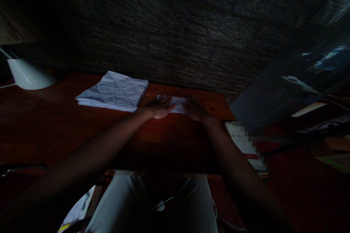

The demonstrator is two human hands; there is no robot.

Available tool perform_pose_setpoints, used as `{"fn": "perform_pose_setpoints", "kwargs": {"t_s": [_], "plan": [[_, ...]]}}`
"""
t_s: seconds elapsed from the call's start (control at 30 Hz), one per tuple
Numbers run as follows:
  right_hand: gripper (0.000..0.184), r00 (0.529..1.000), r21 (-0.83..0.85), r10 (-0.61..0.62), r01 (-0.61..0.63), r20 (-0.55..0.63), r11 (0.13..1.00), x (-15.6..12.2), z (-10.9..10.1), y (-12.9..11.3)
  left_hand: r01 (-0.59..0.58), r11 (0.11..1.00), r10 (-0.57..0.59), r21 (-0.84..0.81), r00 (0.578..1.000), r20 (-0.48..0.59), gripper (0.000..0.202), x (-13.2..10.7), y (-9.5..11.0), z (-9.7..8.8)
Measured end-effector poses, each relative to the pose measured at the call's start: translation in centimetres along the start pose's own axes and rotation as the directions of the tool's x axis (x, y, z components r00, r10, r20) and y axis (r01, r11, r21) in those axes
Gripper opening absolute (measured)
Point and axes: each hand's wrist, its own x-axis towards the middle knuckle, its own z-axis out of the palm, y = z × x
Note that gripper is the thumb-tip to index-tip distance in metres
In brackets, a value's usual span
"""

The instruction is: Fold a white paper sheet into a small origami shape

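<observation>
A small piece of white paper (pixel 178 105), seemingly folded, lies flat on the wooden table near the wall. My left hand (pixel 161 107) rests on its left end with the fingers stretched out. On the right end lies my right hand (pixel 196 107), palm down, fingers extended and pointing away from me. Both hands cover the paper's ends, so only its middle shows. Left of my hands sits a stack of creased white sheets (pixel 115 89), the top one marked with a pattern of fold lines.
The wooden table (pixel 169 142) meets a dark block wall (pixel 175 36). A white lamp base (pixel 31 74) stands at the far left. By the right edge lies a phone (pixel 243 145) with a lit timer screen. A grey metallic surface (pixel 273 69) rises at the right.
</observation>
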Motion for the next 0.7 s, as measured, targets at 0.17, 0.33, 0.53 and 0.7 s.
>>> {"fn": "perform_pose_setpoints", "kwargs": {"t_s": [0.17,0.33,0.53,0.7], "plan": [[0.058,0.995,-0.015,-0.007,0.006,-0.096,1.0,0.4,-0.4,0.3,0.06,0.998,-0.056,0.035,0.994,-0.091,0.082,-0.4,0.0,0.1],[0.057,0.986,-0.115,-0.002,-0.017,-0.167,0.993,0.9,-0.8,0.9,-0.118,0.99,0.128,0.078,0.982,-0.137,0.077,-0.3,-0.2,0.5],[0.053,0.993,0.021,0.025,-0.023,-0.116,1.0,0.2,-1.7,1.4,-0.311,0.95,0.309,0.012,0.94,-0.147,0.066,-0.1,-1.0,0.4],[0.041,0.996,0.101,0.022,-0.014,-0.084,0.995,0.0,-2.3,1.5,-0.327,0.945,0.323,-0.006,0.935,-0.146,0.069,-0.4,-1.0,0.3]]}}
